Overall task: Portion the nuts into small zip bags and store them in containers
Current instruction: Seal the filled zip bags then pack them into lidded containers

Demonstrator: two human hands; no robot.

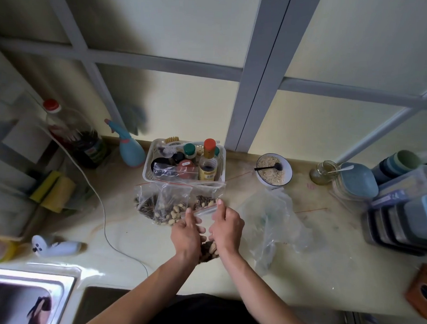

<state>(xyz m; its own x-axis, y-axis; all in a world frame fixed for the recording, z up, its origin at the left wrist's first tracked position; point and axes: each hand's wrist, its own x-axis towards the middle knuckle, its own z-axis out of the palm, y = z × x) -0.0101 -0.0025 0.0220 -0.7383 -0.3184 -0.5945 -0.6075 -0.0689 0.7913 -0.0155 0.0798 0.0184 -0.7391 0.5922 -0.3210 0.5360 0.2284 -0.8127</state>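
A small clear zip bag (203,216) with a red seal strip stands between my hands at the counter's middle, with nuts and dark seeds in its bottom. My left hand (187,231) pinches the bag's left top corner. My right hand (227,223) pinches the seal at its right end. Behind them lie bigger zip bags: one of dark seeds (145,204), one of pale peanuts (172,210), and another of seeds (204,200). Stacked lidded containers (400,219) stand at the far right.
A white basket (148,168) of bottles stands behind the bags. A bowl of oats (273,171) with a black spoon and a glass jar (323,172) sit to the right. Crumpled clear plastic bags (276,221) lie right of my hands. A sink (25,298) is at the lower left, with a cable (104,220) across the counter.
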